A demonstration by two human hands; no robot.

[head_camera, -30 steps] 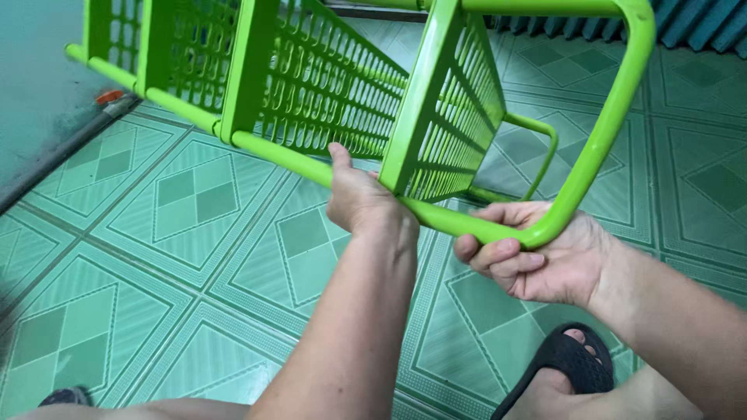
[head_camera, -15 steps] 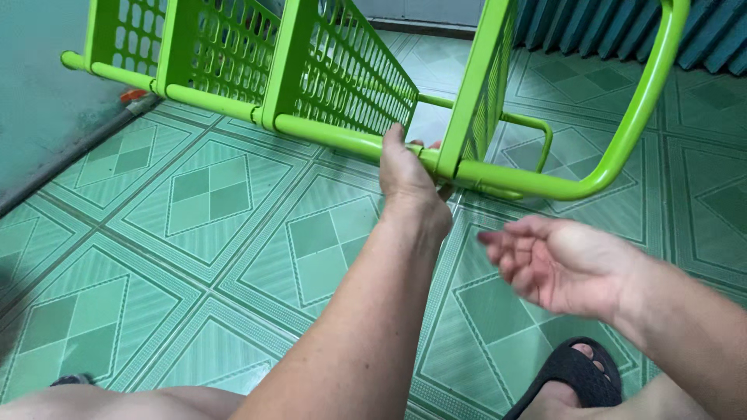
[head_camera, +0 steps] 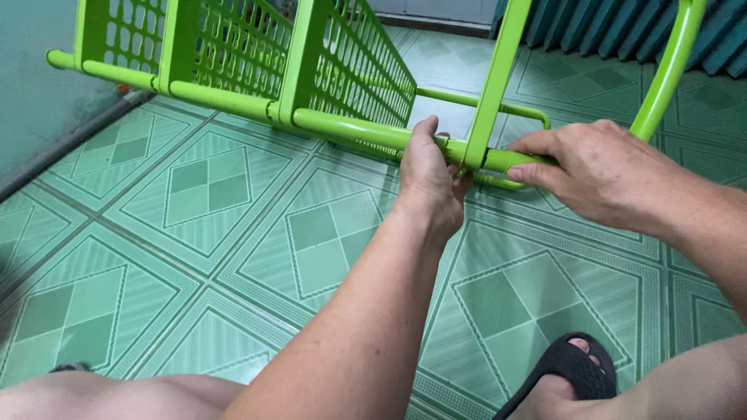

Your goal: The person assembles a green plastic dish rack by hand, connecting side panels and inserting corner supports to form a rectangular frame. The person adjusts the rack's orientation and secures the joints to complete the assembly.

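The floor (head_camera: 194, 233) is laid with glossy green tiles, each patterned with a diamond of darker and lighter squares inside ribbed borders. Along the left edge runs a plain teal wall (head_camera: 31, 85) that meets the tiles at a dark, grimy strip. At the top right stands a blue-green corrugated panel (head_camera: 615, 31). A foot in a black perforated slipper (head_camera: 564, 373) rests on the tiles at the lower right, and bare knees show along the bottom edge.

A bright green plastic shelf rack (head_camera: 311, 70) lies tipped on its side, held up off the tiles, its slotted shelves standing on edge and its round tubes running from the upper left toward the middle. A curved tube end loops behind the nearest shelf, and another bent tube rises at the upper right.

The left hand (head_camera: 428, 183) is closed around the lower tube (head_camera: 350, 131) just left of the nearest shelf's corner socket, thumb lying along the top of the tube and fingers wrapped beneath, out of sight. The right hand (head_camera: 599, 171) comes in from the right, palm down, and grips the same tube just right of that socket, its fingers curled over the top and its thumb tucked under. The two hands sit close together, with the upright edge of the nearest shelf (head_camera: 490, 85) between them
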